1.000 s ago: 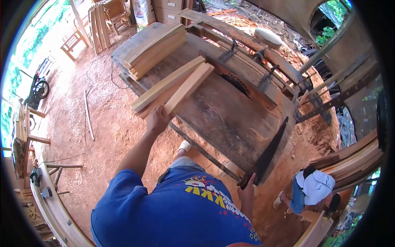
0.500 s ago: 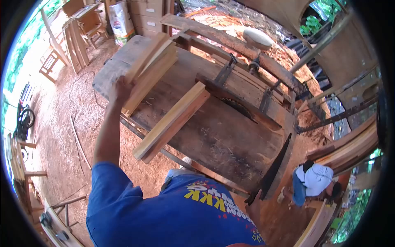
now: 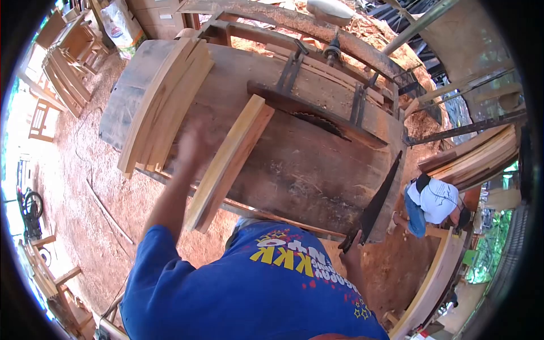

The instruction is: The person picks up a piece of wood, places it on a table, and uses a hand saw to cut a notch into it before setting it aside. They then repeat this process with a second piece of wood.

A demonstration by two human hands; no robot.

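Observation:
My left hand (image 3: 194,140), smeared by motion, is over the saw table (image 3: 306,187) between stacked wooden boards (image 3: 167,105) and a single squared timber (image 3: 231,161). The boards lie side by side across the table's left end, their near ends sticking out past its edge. The timber rests crosswise, its near end also overhanging. At the near right corner, my right hand (image 3: 352,249) is closed on the handle of a handsaw (image 3: 381,198), whose dark blade slants up along the table's right end.
A toothed circular blade (image 3: 322,124) rises through the table beside a long dark fence (image 3: 317,115). A person in a white shirt (image 3: 435,198) bends over at the right, near piled planks (image 3: 476,147). Wooden chairs (image 3: 73,39) stand at the far left.
My left hand has let go of the outermost board, which now lies against the others, and has moved right toward the timber. My right hand keeps hold of the handsaw. The view has shifted.

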